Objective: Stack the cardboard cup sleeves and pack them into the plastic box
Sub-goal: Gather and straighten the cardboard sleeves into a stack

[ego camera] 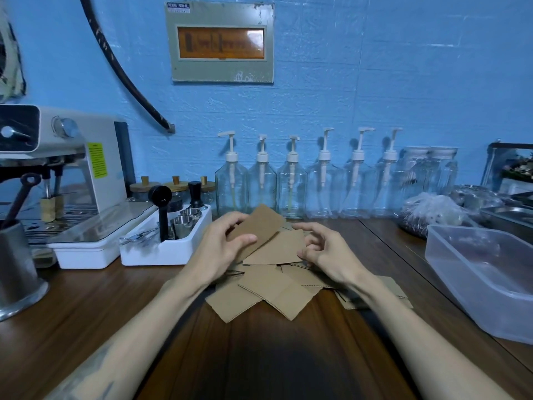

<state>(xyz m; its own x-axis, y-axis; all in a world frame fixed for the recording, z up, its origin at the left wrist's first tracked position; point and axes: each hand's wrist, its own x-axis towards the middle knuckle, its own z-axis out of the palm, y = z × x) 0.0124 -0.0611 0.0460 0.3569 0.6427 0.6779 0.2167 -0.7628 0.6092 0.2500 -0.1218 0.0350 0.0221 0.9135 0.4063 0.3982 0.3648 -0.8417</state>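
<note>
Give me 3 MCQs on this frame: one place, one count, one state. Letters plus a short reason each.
1. Where is the plastic box?
A. On the table's right side
B. Beside the coffee machine
C. On top of the sleeve pile

2. How many pump bottles line the wall?
A. Three
B. Six
C. Nine

3. What is the left hand doing?
A. Resting flat on the table
B. Holding a sleeve above the pile
C. Reaching into the box

Answers:
1. A, the box stands at the right edge, apart from the sleeve pile.
2. B, six white pump heads show in a row.
3. B, its fingers curl round a sleeve raised over the pile, while the right hand pinches another sleeve beside it.
</note>
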